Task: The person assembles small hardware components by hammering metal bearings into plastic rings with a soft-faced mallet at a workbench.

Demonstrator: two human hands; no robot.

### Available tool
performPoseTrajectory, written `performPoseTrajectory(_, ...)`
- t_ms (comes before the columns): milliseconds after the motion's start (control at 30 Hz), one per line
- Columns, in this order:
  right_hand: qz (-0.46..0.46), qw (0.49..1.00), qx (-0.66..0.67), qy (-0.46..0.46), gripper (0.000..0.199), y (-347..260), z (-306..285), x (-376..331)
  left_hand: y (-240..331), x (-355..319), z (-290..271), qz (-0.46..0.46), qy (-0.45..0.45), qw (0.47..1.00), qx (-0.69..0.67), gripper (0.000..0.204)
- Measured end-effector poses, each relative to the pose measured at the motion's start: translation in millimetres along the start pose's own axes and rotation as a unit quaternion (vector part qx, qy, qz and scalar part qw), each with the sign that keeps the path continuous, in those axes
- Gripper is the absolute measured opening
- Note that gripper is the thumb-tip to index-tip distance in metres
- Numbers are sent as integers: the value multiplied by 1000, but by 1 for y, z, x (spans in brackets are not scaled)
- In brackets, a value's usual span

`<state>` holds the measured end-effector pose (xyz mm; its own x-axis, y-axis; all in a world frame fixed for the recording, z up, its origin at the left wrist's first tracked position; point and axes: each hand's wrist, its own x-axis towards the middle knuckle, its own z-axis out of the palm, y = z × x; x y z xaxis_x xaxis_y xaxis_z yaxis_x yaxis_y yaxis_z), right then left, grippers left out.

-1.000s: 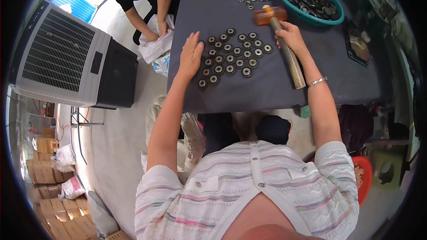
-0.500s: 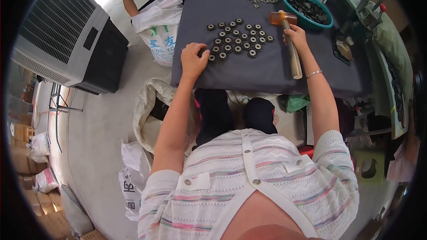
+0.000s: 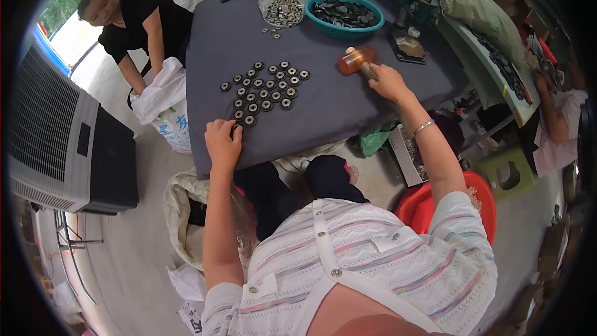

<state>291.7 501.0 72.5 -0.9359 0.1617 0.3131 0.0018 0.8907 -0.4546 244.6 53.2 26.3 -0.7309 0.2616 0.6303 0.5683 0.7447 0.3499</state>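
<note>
My right hand [image 3: 389,84] is closed around the wooden handle of a mallet [image 3: 356,61] with an amber, translucent head. The grip is close under the head, above the right side of the grey cloth-covered table [image 3: 323,96]. At the table's near left edge, my left hand [image 3: 222,144] has its fingers curled, thumb and fingertips on a small black wheel that is mostly hidden. Just beyond it lie several small black wheels [image 3: 258,83] with metal centres, spread flat in a loose cluster.
A clear bag [image 3: 285,10] of small metal parts and a teal basin [image 3: 344,32] of black pieces stand at the back. A hand press [image 3: 418,15] is at right. Left, another person [image 3: 140,22] handles a white sack [image 3: 169,96]. A red basin [image 3: 484,202] sits low right.
My view has turned, bringing the other person and the red basin into sight. The mallet has tilted, so its handle no longer hangs toward me. My left hand stays at the cluster's near left.
</note>
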Motion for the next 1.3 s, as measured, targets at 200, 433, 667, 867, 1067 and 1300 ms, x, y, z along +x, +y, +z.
performPoseTrajectory(200, -34, 982, -153, 105, 20, -28, -21, 63, 5, 2, -4, -9, -1, 1000, 0, 19)
performPoseTrajectory(433, 13, 984, -173, 45, 27, -39, 3, 172, 5, 2, -8, -14, -3, 999, -44, 25)
performPoseTrajectory(667, 136, 967, -211, -37, 40, -45, 26, 216, 12, 5, -13, -75, -27, 994, -68, 27)
performPoseTrajectory(867, 131, 964, -233, -3, 27, -36, 36, 228, 8, 5, -12, -127, -17, 985, -113, 28)
performPoseTrajectory(1067, 7, 980, -125, 154, 19, 10, 22, 217, 7, 3, -8, -81, -8, 987, -137, 26)
performPoseTrajectory(1300, 65, 950, 298, -67, 11, -84, 36, 104, 3, -5, -10, -129, -11, 977, -167, 23)
